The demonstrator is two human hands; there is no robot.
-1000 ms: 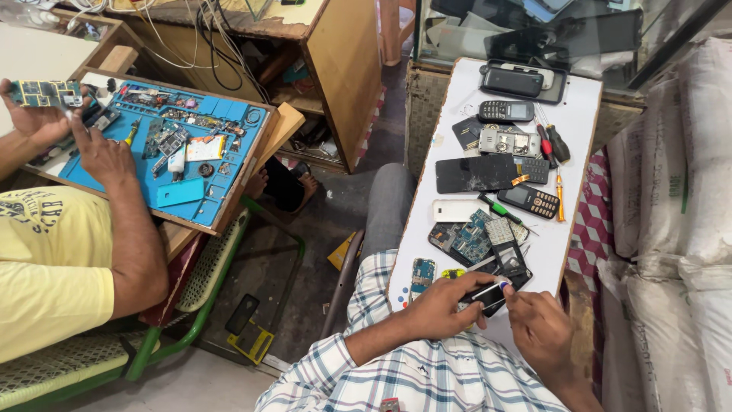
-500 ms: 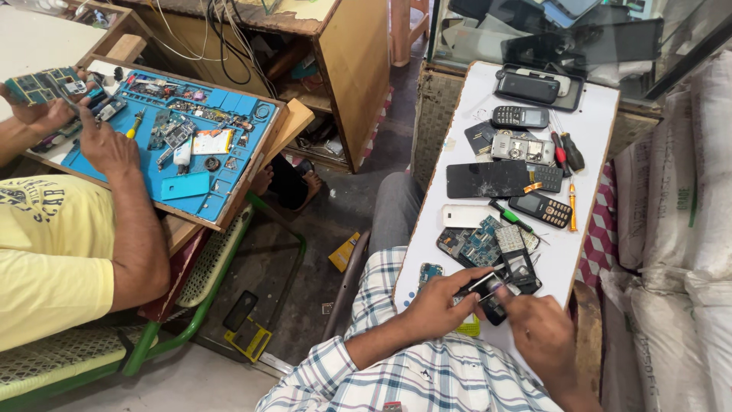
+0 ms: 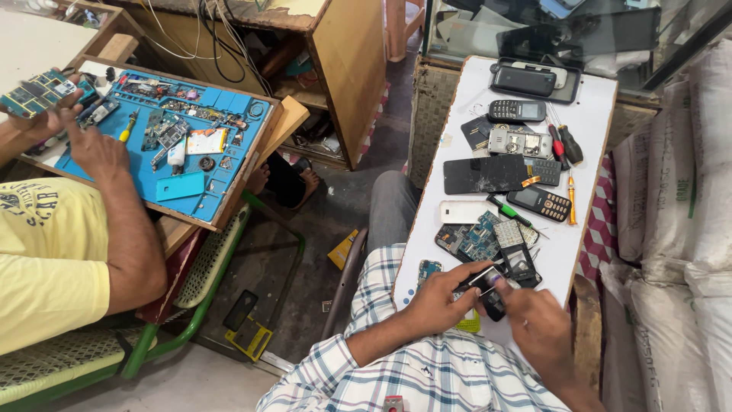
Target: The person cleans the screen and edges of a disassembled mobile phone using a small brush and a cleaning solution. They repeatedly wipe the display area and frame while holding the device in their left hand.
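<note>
My left hand and my right hand meet over the near end of a long white board and together grip a small dark phone part. Just beyond my fingers lie an opened keypad phone and a blue-green circuit board. Farther up the board rest a white phone back, a black keypad phone, a cracked black screen, a green-handled screwdriver and more phones. My checked shirt sleeves fill the bottom edge.
At left a person in a yellow shirt holds a green circuit board over a blue work mat full of parts. A wooden desk, a green metal chair frame and white sacks surround us.
The view has shifted slightly, and my hands have kept working the small part, staying at the near end of the board. The person at left still holds the circuit board up.
</note>
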